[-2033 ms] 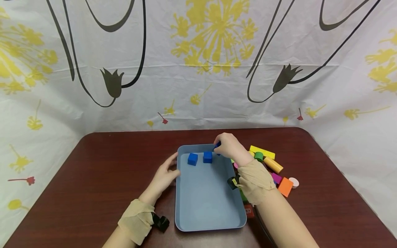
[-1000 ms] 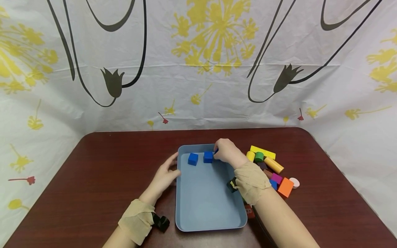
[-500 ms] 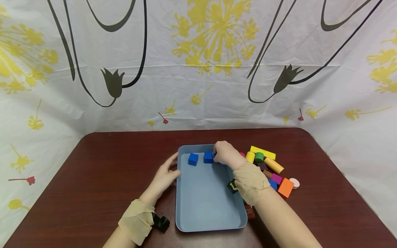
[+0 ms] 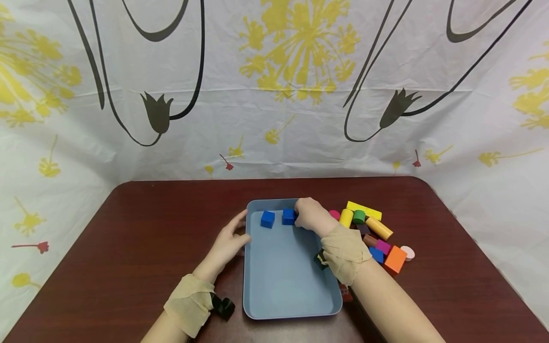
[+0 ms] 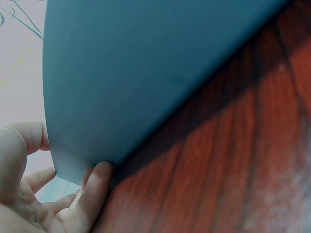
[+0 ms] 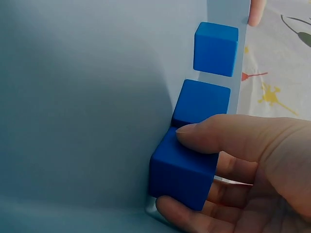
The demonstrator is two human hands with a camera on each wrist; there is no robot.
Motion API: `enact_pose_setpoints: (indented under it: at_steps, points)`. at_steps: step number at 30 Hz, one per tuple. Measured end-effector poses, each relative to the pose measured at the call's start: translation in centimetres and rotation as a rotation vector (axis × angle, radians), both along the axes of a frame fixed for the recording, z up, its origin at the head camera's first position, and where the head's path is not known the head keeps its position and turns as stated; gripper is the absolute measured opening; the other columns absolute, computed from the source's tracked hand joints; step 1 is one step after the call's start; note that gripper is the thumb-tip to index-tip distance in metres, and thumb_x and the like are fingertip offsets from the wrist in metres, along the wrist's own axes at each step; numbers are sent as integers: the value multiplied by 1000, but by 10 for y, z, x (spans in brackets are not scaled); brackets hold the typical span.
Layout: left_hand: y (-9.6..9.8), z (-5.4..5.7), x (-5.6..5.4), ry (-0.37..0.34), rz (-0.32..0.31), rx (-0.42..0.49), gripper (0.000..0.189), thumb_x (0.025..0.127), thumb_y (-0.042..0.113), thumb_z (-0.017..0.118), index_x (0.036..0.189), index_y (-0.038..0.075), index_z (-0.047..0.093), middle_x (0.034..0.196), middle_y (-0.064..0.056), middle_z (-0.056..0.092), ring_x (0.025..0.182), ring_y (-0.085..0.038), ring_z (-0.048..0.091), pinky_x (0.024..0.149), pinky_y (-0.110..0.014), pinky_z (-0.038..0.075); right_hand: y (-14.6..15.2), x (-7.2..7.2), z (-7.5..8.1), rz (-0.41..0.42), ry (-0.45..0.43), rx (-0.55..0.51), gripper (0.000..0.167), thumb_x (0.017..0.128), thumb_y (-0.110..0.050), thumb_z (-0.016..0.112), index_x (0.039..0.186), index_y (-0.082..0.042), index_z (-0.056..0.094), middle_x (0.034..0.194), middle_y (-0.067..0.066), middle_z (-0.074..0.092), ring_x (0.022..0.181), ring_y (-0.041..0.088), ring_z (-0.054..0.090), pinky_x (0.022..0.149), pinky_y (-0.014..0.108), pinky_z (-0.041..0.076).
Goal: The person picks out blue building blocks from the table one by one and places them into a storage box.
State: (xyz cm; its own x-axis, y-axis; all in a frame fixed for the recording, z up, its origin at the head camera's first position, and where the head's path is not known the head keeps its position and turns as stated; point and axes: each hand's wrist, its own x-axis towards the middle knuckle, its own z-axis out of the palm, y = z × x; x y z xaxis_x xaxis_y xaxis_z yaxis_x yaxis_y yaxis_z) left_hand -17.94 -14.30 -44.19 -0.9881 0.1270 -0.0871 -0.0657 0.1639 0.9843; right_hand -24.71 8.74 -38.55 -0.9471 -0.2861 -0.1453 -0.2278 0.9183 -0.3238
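A blue-grey tray (image 4: pixel 287 281) lies on the table with three blue cubes along its far end. My left hand (image 4: pixel 229 240) holds the tray's left wall; its thumb reaches over the rim and its fingers touch the outer side. At the far right corner, my right hand (image 4: pixel 313 216) pinches one blue cube (image 6: pixel 180 170) between thumb and fingers. That cube touches the middle blue cube (image 6: pixel 203 103) and is mostly hidden by the hand in the head view. The left blue cube (image 4: pixel 268 219) sits apart from the middle one.
Right of the tray lies a loose pile of coloured blocks, among them a yellow bar (image 4: pixel 363 210), a green cylinder (image 4: pixel 359 217), an orange block (image 4: pixel 395 259) and a white disc (image 4: pixel 408 253). A patterned cloth (image 4: pixel 274 119) hangs behind the dark wooden table (image 4: pixel 163 238).
My right hand has lowered its blue cube into the tray's far right corner and brought it against the middle cube. The left hand has stayed on the tray's wall.
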Motion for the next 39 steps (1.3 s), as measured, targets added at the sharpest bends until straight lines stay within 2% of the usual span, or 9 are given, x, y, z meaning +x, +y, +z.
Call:
enact_pose_setpoints:
  at_steps: [4,8,16,21,29,35,39]
  points:
    - [0,-1,-1,2,6,-8,75,80,3,57,149,22,36,130,-15,50,64,-21,54,56,-38,51,-1,0,-1,0,-1,-3,8,79,-4,73,78,-2,65,70,8,53,65,22,52,55,30,44]
    - [-1,-2,-1,-1,10,-8,75,81,3,58,150,22,35,131,-15,50,64,-21,54,56,-38,51,-1,0,-2,9,8,4,8,79,-4,73,82,-1,67,73,7,54,67,22,52,57,30,45]
    - [-1,-2,-1,-1,14,-15,74,81,3,57,149,22,36,130,-14,51,63,-21,54,55,-37,50,0,1,-2,57,65,16,11,79,-6,74,79,-2,65,72,7,52,67,22,50,57,31,43]
    - [-1,-3,-1,-3,11,-14,74,81,3,57,150,22,36,130,-15,50,64,-21,54,55,-38,50,-1,3,-3,57,69,29,12,81,-10,75,82,-3,65,72,6,51,68,21,50,59,30,43]
    - [0,1,0,5,4,-14,75,80,1,57,150,18,35,134,-19,48,61,-18,52,54,-36,49,-1,3,-4,57,66,25,14,81,-10,73,74,-7,62,67,4,49,63,20,49,54,29,38]
    - [1,9,3,-5,-5,-27,76,80,-2,55,151,11,30,135,-24,45,62,-20,52,57,-41,50,0,4,-3,56,59,9,8,81,-9,72,81,-4,66,71,5,52,67,21,50,56,29,40]
    - [1,7,2,-1,-1,-20,76,80,-1,56,151,14,33,134,-22,47,61,-19,52,56,-38,50,1,5,0,61,67,2,15,81,-9,73,93,0,69,83,8,60,71,21,52,60,30,46]
